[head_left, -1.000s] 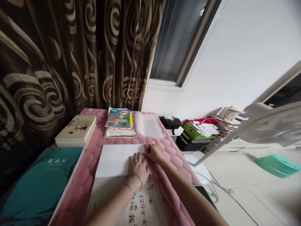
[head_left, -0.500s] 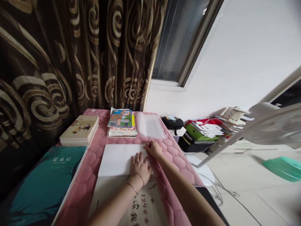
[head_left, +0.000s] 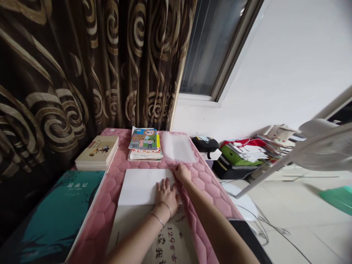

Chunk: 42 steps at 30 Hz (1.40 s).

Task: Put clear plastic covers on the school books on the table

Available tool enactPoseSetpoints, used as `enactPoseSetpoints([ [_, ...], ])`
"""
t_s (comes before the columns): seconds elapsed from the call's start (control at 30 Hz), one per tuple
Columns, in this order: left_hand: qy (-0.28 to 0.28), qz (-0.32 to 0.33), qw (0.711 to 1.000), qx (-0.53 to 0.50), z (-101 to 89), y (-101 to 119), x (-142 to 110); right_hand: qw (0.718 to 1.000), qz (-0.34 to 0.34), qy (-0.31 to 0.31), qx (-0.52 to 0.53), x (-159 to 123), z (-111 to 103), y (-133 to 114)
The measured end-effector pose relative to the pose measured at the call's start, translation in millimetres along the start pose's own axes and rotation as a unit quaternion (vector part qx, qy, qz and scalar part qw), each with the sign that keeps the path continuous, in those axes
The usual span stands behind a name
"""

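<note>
A beige book cover or sheet (head_left: 137, 231) with dark brush-style characters and "129" lies before me on the pink quilted surface (head_left: 101, 205). Across its far half is a white paper flap (head_left: 137, 185), lying flat. My left hand (head_left: 167, 194), a thin bangle at its wrist, presses down on the white flap's right part with fingers spread. At the flap's far right corner, my right hand (head_left: 183, 173) has its fingers curled in a pinch on the edge. Its fingertips are partly hidden.
Beyond the flap lie a pile of schoolbooks (head_left: 144, 145) and translucent plastic sleeves (head_left: 179, 146). On the left are a stack of beige books (head_left: 97, 152) and a large teal book (head_left: 63, 212). A white fan (head_left: 321, 146) stands at right, cables (head_left: 265, 223) on the floor.
The view has turned slightly left, so everything sits a little further right. Both hands keep nearly the same places on the white flap.
</note>
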<state>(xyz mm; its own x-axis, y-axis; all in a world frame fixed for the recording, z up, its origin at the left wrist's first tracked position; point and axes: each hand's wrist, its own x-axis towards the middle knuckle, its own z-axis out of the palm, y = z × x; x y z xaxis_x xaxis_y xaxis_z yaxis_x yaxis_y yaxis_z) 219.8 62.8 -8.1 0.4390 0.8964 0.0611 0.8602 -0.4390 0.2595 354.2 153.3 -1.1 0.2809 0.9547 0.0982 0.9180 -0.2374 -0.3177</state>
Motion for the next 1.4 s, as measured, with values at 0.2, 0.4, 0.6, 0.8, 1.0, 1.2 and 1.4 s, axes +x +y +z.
enactPoseSetpoints([
  [0.2,-0.004,0.003,1.000,0.019,-2.4,2,-2,0.995,-0.102,-0.011,0.007,-35,-3,3],
  [0.4,-0.040,-0.005,0.999,0.002,-15.5,-20,13,0.993,-0.113,-0.014,-0.035,-60,2,11],
  [0.6,-0.061,-0.113,0.990,0.059,-40.2,-109,13,0.992,-0.111,-0.039,-0.044,-59,-1,9],
  [0.8,-0.056,-0.131,0.987,0.080,-46.5,-151,4,0.990,-0.099,-0.078,-0.067,-54,-20,-9],
  [1.0,-0.038,-0.134,0.985,0.097,-39.4,-144,6,0.976,-0.198,-0.094,-0.014,-65,3,-102],
  [1.2,-0.036,-0.140,0.985,0.099,-37.4,-146,7,0.968,-0.193,-0.157,0.042,-66,41,-126],
  [1.4,-0.025,-0.161,0.982,0.098,-37.4,-153,5,0.991,-0.071,-0.111,-0.026,-56,24,-54],
])
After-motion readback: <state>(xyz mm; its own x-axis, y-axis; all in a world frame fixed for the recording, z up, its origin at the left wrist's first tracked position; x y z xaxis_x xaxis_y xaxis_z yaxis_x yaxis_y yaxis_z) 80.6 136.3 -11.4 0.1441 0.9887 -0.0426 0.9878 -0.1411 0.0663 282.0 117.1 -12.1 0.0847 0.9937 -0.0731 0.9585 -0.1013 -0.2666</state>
